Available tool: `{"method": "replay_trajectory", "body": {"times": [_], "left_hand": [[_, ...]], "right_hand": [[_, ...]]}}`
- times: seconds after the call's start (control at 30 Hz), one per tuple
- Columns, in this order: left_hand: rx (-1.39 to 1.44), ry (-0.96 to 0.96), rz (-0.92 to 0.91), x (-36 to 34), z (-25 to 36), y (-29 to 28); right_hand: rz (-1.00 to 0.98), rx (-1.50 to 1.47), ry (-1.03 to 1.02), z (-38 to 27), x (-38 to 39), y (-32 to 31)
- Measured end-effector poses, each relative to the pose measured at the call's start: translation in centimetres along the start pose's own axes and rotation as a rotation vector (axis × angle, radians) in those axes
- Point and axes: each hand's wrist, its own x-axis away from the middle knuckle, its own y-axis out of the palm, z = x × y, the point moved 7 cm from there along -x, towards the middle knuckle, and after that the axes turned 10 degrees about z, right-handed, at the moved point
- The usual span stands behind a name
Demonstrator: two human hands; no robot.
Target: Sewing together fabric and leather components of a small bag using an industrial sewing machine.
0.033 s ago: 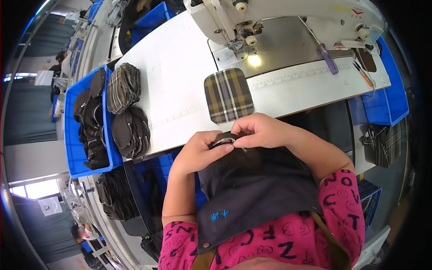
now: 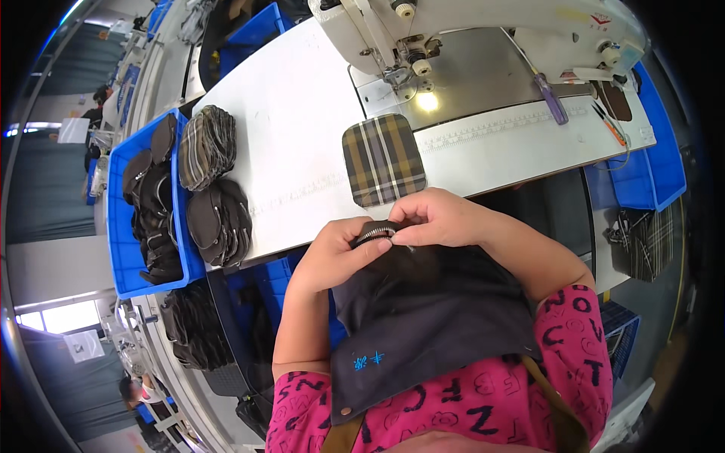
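Note:
Just off the table's front edge, my left hand (image 2: 332, 253) and my right hand (image 2: 438, 219) hold a small dark fabric piece with a zipper (image 2: 374, 234) between them. Its metal teeth form a short curve. The left thumb presses along the near side, and the right fingers pinch the other end, where a zipper pull may be; the fingers partly cover it. Beyond my hands lies a plaid fabric panel (image 2: 384, 160) with rounded corners, flat on the white table (image 2: 291, 143).
A sewing machine (image 2: 483, 38) with its lamp lit stands at the back. To its right lies a purple-handled screwdriver (image 2: 551, 98). Stacked plaid panels (image 2: 208, 147) and dark zippered pieces (image 2: 219, 223) sit at left, beside a blue bin (image 2: 121, 226) of dark pieces. Another blue bin (image 2: 642, 181) is at right.
The zippered piece has turned very slightly between my fingers, showing a bit more of its teeth. Everything else stays the same.

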Motion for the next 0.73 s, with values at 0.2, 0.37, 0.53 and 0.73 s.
{"method": "replay_trajectory", "body": {"times": [0.2, 0.37, 0.53, 0.73], "left_hand": [[0.31, 0.118, 0.314, 0.6, -0.7, -1.3], [0.377, 0.214, 0.339, 1.2, -2.1, -3.5], [0.245, 0.095, 0.217, 0.8, -2.0, -3.4], [0.129, 0.055, 0.247, 0.7, -1.7, -3.8]], "right_hand": [[0.088, 0.114, 0.02, 2.1, 0.6, -0.7], [0.106, 0.008, -0.09, 3.1, 1.2, -0.2], [0.075, 0.128, -0.016, 2.9, 1.4, 0.2], [0.134, 0.396, -0.128, -0.3, 1.7, 0.9]]}}
